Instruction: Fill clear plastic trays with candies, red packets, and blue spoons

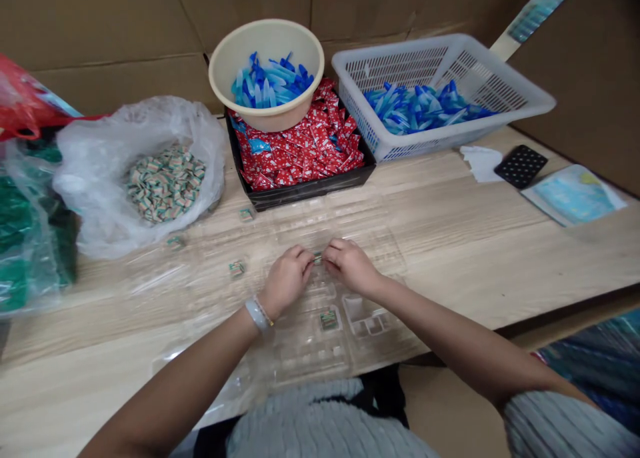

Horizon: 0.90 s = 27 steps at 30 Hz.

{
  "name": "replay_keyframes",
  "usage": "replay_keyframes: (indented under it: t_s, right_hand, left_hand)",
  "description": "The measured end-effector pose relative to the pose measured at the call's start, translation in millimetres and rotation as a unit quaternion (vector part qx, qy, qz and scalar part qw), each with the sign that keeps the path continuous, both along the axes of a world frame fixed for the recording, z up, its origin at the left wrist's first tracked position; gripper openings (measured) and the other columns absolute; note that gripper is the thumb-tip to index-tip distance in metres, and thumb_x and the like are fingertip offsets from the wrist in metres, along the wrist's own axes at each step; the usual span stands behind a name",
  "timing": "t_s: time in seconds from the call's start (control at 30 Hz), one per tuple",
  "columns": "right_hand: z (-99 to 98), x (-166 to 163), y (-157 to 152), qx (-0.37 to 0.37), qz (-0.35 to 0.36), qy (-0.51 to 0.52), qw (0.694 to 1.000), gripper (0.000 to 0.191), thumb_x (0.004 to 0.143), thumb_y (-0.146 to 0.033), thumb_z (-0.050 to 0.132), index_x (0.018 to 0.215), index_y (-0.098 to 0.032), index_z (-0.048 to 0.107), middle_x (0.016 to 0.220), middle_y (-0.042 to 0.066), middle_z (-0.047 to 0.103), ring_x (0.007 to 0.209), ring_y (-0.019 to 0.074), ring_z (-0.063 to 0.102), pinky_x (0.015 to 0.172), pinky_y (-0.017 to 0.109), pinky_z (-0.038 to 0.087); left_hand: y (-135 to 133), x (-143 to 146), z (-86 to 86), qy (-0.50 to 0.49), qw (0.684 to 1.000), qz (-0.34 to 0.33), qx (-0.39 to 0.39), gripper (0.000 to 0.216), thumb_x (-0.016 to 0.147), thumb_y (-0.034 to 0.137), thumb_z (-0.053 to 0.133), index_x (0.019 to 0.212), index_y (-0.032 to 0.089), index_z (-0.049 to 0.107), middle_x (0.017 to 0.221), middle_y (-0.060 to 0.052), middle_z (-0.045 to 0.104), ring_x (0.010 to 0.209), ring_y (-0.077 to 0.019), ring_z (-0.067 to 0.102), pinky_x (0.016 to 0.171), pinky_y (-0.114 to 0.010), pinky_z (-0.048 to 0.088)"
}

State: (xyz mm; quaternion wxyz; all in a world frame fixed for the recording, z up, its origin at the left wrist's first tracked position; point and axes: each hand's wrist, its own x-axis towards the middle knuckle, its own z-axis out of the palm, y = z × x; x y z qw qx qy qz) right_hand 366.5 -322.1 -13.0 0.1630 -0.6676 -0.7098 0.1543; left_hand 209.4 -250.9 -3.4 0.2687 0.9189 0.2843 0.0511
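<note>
Between the fingertips of both hands is a small green-and-tan printed packet (318, 259), mostly covered by the fingers. My left hand (289, 275) pinches it from the left, my right hand (351, 265) from the right. Below them spread clear plastic compartment trays (310, 358), laid flat across the table. One matching packet (329, 319) sits in a tray compartment nearer to me. Others lie to the left: one packet (237, 268) beside my left hand, another packet (247, 214) farther back and a packet (176, 243) close to the plastic bag.
A white plastic bag (100, 178) full of packets stands at left. Behind are a black box (310, 190) of red sachets, a cream bowl (220, 78) on it, and a white basket (450, 128), both holding blue pieces. A black dotted card (521, 166) lies right.
</note>
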Motion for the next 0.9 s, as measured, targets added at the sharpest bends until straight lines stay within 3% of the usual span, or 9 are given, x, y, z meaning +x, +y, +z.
replay_keyframes:
  t_s: [0.2, 0.33, 0.57, 0.73, 0.9]
  right_hand:
    - [-0.7, -3, 11, -0.004, -0.042, -0.001, 0.999, 0.012, 0.076, -0.017, 0.052, 0.069, -0.016, 0.061, 0.069, 0.002, 0.052, 0.067, 0.0131, 0.047, 0.062, 0.024, 0.034]
    - [-0.1, 1, 10, 0.003, -0.062, 0.046, 0.997, 0.012, 0.075, -0.013, 0.051, 0.072, -0.016, 0.061, 0.070, 0.001, 0.050, 0.064, 0.0110, 0.047, 0.060, 0.022, 0.035]
    - [-3.3, -5, 9, -0.001, -0.020, 0.027, 0.999, 0.020, 0.078, -0.014, 0.047, 0.065, -0.016, 0.062, 0.066, 0.002, 0.049, 0.064, 0.0122, 0.047, 0.062, 0.023, 0.037]
    - [-4.9, -6, 3, -0.003, -0.006, 0.079, 0.997, 0.023, 0.079, -0.015, 0.042, 0.071, -0.016, 0.064, 0.069, 0.005, 0.052, 0.066, 0.0142, 0.050, 0.062, 0.026, 0.040]
    - [-11.5, -5, 0, -0.026, -0.032, 0.139, 0.989, 0.027, 0.077, -0.023, 0.040, 0.079, -0.017, 0.066, 0.067, 0.005, 0.054, 0.064, 0.0163, 0.054, 0.061, 0.028, 0.043]
  left_hand:
    - [3, 8, 0.3, 0.024, 0.999, 0.033, 0.020, 0.015, 0.082, 0.020, 0.043, 0.088, 0.015, 0.056, 0.086, -0.005, 0.053, 0.077, -0.0157, 0.052, 0.068, -0.026, 0.043]
    - [4, 6, 0.6, 0.015, 1.000, 0.008, 0.001, 0.019, 0.083, 0.020, 0.042, 0.095, 0.017, 0.057, 0.092, -0.005, 0.053, 0.079, -0.0152, 0.053, 0.070, -0.025, 0.043]
    - [-1, 3, -3.4, 0.002, 1.000, -0.010, 0.002, 0.023, 0.084, 0.019, 0.038, 0.097, 0.017, 0.057, 0.093, -0.005, 0.052, 0.081, -0.0147, 0.052, 0.073, -0.025, 0.043]
    - [-4, 2, -7.5, -0.002, 0.999, 0.031, 0.014, 0.019, 0.083, 0.021, 0.041, 0.088, 0.016, 0.058, 0.090, -0.004, 0.053, 0.080, -0.0134, 0.052, 0.072, -0.023, 0.043]
    - [-9, -1, -11.8, 0.013, 0.998, 0.002, 0.068, 0.024, 0.085, 0.025, 0.039, 0.083, 0.017, 0.061, 0.083, -0.003, 0.055, 0.076, -0.0142, 0.052, 0.066, -0.023, 0.043]
